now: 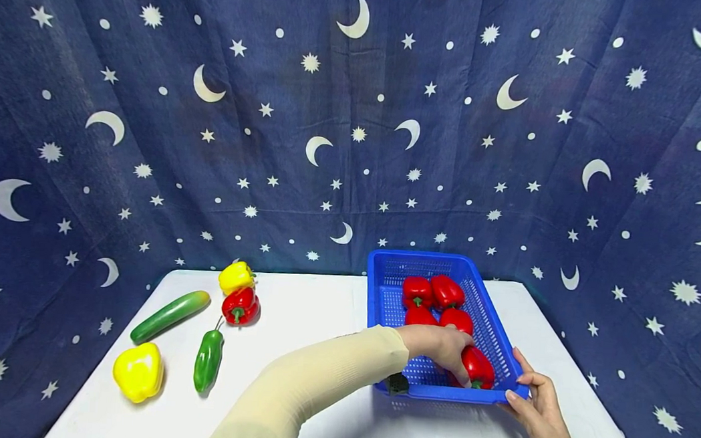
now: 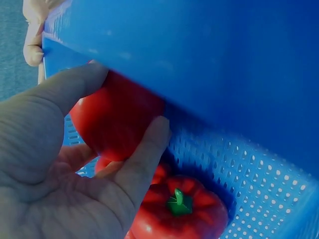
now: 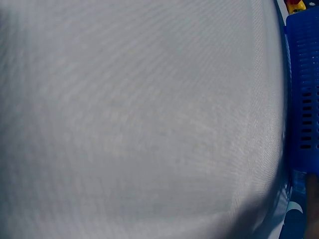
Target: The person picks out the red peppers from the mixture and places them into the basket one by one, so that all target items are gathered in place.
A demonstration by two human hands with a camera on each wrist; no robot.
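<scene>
Reaching into the blue basket [image 1: 454, 393], my left hand [image 1: 444, 347] grips a red bell pepper [image 1: 478, 367] near the basket's front right corner. In the left wrist view, the thumb and fingers curl around that pepper [image 2: 119, 119], close under the blue rim. Several more red bell peppers [image 1: 447, 292] lie in the basket behind the hand. My right hand [image 1: 542, 411] holds the basket's front right corner, thumb at the front and fingers along the side. The right wrist view catches mostly white tabletop, with the basket's side [image 3: 303, 64] at its right edge.
On the white table [image 1: 302, 323] to the left lie a cucumber [image 1: 170, 316], a green chili pepper [image 1: 208, 361], a red bell pepper [image 1: 241, 305] and two yellow bell peppers [image 1: 138, 372]. A dark blue curtain [image 1: 292, 188] with moons and stars hangs behind.
</scene>
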